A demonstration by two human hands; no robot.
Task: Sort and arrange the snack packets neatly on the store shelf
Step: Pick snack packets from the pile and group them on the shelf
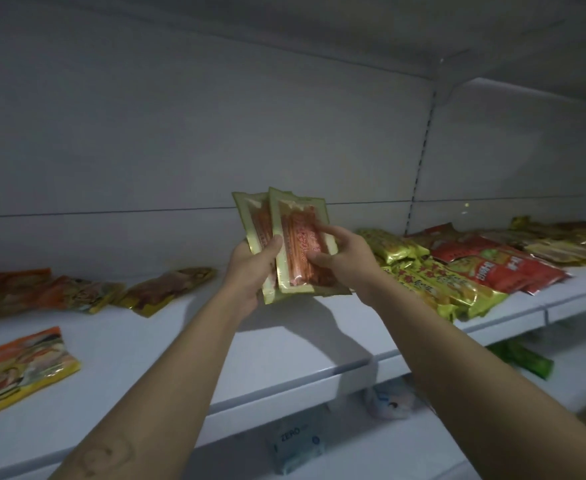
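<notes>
Above the white shelf [284,344] I hold a small stack of yellow-edged snack packets [296,251] with orange-red sticks inside, standing upright. My left hand [253,271] grips the stack from the left, thumb across the front. My right hand [340,258] pinches the front packet at its right side, fingers lying on its face. A heap of green-gold and red packets [457,268] lies on the shelf to the right. Orange and yellow packets lie flat at the left: one near the front edge [18,368], others in a row further back [77,292].
The shelf's back panel [215,140] rises behind, and another shelf hangs overhead. Below the shelf's front edge sit a pale "ZERO" pack [295,445], a whitish bag [388,400] and a green packet [523,358] on a lower level.
</notes>
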